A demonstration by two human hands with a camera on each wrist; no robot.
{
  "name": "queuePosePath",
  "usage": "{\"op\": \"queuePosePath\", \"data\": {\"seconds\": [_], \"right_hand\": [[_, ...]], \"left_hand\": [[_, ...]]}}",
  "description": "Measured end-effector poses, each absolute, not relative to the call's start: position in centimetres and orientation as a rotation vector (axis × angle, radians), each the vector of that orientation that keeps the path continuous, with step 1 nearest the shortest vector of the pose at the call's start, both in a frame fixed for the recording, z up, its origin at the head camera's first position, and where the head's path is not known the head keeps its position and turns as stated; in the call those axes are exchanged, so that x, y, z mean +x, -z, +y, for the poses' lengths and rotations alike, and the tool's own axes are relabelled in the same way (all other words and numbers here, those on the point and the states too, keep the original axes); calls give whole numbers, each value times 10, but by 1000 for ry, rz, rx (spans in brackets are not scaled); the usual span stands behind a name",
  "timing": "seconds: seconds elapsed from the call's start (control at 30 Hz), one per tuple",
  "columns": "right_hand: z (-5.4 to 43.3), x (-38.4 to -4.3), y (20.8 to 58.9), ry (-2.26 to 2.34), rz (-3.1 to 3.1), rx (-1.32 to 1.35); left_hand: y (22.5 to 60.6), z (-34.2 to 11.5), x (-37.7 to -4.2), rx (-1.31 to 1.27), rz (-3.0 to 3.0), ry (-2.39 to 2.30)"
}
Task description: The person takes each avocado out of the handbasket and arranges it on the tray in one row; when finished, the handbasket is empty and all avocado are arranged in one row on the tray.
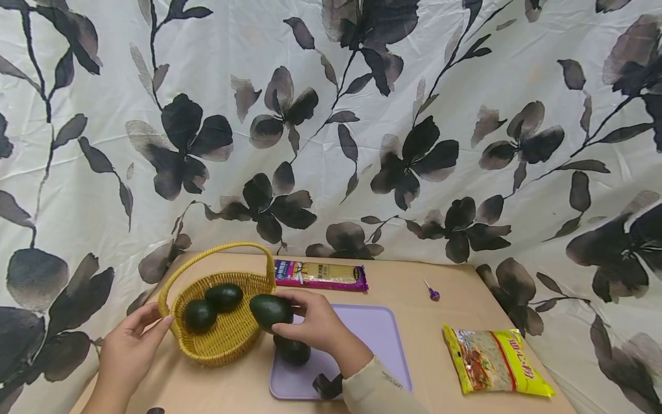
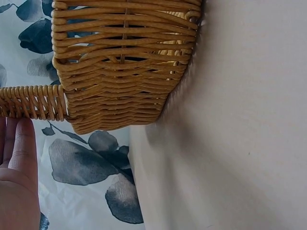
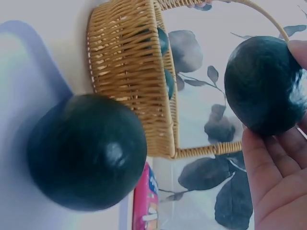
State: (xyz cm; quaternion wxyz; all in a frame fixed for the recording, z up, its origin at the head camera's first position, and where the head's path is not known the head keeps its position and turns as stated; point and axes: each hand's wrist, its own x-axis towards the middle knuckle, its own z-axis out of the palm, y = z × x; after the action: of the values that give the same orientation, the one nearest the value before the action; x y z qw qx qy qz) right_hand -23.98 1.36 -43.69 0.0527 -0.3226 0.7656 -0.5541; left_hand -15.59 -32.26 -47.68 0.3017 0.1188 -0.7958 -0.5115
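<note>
My right hand [image 1: 319, 322] grips a dark green avocado [image 1: 270, 311], held up between the basket's right rim and the tray. The yellow wicker basket [image 1: 222, 348] stands on the table with two more avocados, one [image 1: 199, 315] at its left and another [image 1: 224, 296] behind. At the basket's left side my left hand [image 1: 129, 348] pinches the base of its arched handle [image 2: 33, 102], thumb in front. Another avocado [image 3: 88, 153] lies on the lilac tray [image 1: 372, 333], below the right hand.
A purple noodle packet [image 1: 320, 275] lies behind the tray. Further right are a small purple lollipop [image 1: 433, 294] and a yellow food bag [image 1: 496, 362]. A floral curtain [image 1: 331, 144] hangs behind the table [image 1: 424, 339].
</note>
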Motion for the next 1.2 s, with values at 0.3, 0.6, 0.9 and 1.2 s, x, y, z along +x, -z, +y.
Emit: {"op": "queuePosePath", "data": {"seconds": [0.3,0.6,0.9,1.2], "right_hand": [[40,-233,452,1744,2337,-848],[67,-233,476,1843,2320,-734],[95,-230,497,1890,2375,-534],[110,-227,516,1810,2424,-458]], "left_hand": [[474,-322,-153,339,-2145,1334],[476,-324,-152,354,-2137,1346],[479,-326,-152,319,-2134,1337],[477,-326,-155,284,-2158,1304]]}}
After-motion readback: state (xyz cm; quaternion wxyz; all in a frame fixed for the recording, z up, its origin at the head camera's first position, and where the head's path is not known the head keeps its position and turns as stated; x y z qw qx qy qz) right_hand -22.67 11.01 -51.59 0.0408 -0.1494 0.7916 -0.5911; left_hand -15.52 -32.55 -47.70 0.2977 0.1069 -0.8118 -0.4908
